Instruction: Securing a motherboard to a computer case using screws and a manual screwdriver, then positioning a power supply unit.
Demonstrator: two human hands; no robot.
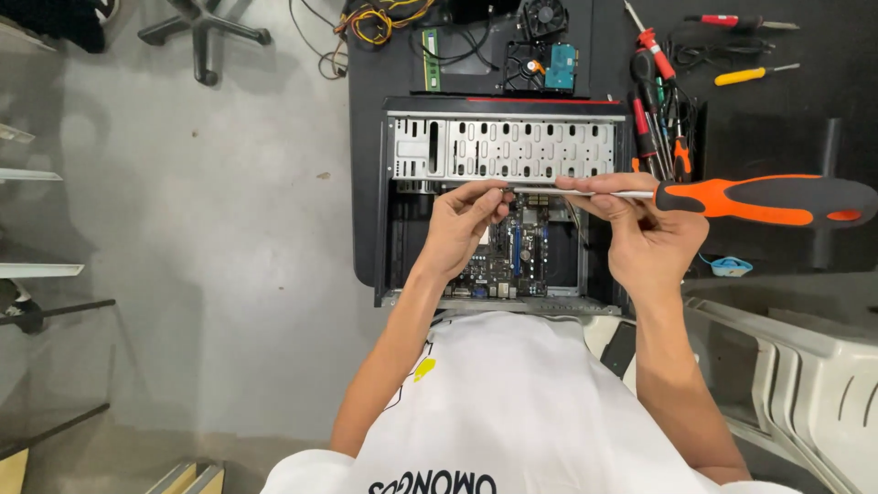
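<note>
An open black computer case [384, 229] lies on a dark table, with a metal drive cage [503, 146] at its far side and a motherboard [517, 261] inside. My right hand [645, 233] holds a long screwdriver [759, 199] with an orange and black handle; its fingers grip the metal shaft, and the handle sticks out to the right. My left hand [462, 224] pinches the tip end of the shaft, just above the motherboard. Whether a screw sits between those fingers is too small to tell.
More screwdrivers [658, 110] lie right of the case, with two more at the far right [745, 46]. A fan and loose cables [540, 41] lie behind the case. An office chair base [206, 32] stands on the grey floor at left. A white plastic chair [805, 384] is at right.
</note>
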